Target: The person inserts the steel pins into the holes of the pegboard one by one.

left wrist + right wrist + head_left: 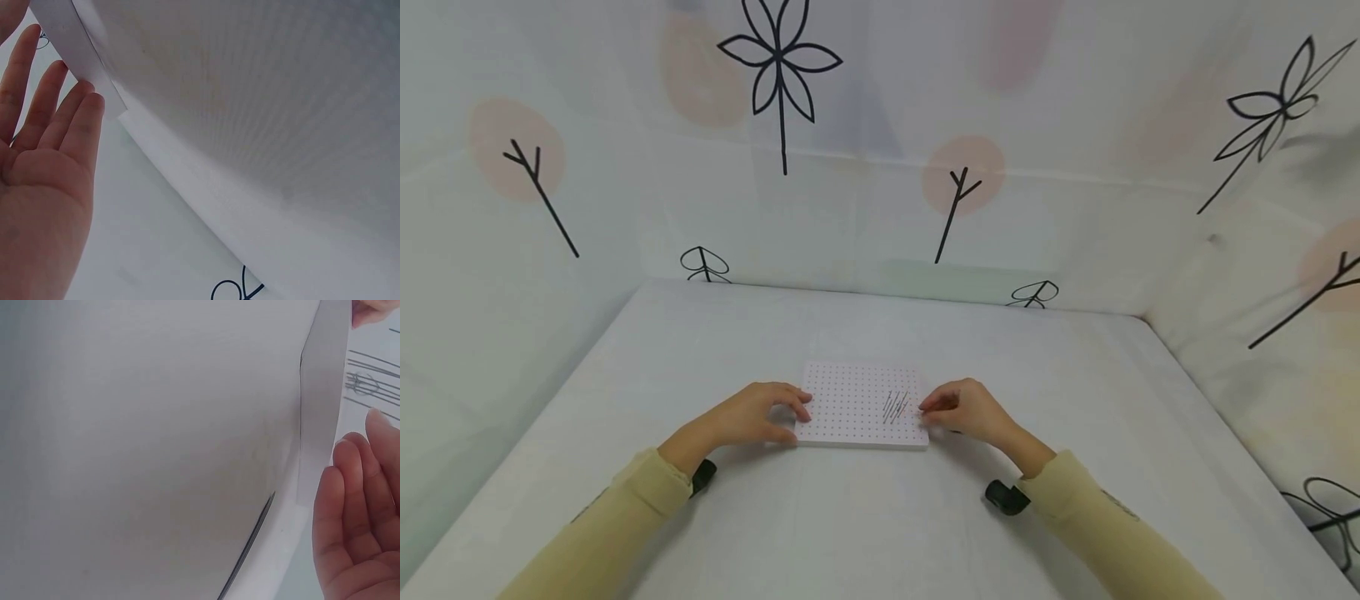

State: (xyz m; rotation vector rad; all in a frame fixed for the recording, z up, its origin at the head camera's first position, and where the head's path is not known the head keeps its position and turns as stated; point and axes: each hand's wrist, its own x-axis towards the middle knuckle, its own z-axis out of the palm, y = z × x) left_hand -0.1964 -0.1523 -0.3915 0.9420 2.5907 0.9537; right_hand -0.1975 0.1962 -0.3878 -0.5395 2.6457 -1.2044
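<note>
A white board (850, 406) dotted with rows of small holes lies on the table. Several thin dark metal pins (894, 407) rise at a slant from its right part. My left hand (752, 417) rests at the board's left edge, fingers spread and lightly bent; in the left wrist view its fingertips meet the board's side. At the right edge is my right hand (964, 408), its fingertips beside or touching the board, with nothing visible between thumb and fingers. A dark slender pin or pins (247, 544) lie on the table close to the right hand.
A white cloth covers the table (850, 525). Behind it and along the sides hangs a pale curtain (865, 208) printed with flowers and twigs. A dark wrist device (1006, 497) sits under the right wrist, another (703, 477) under the left.
</note>
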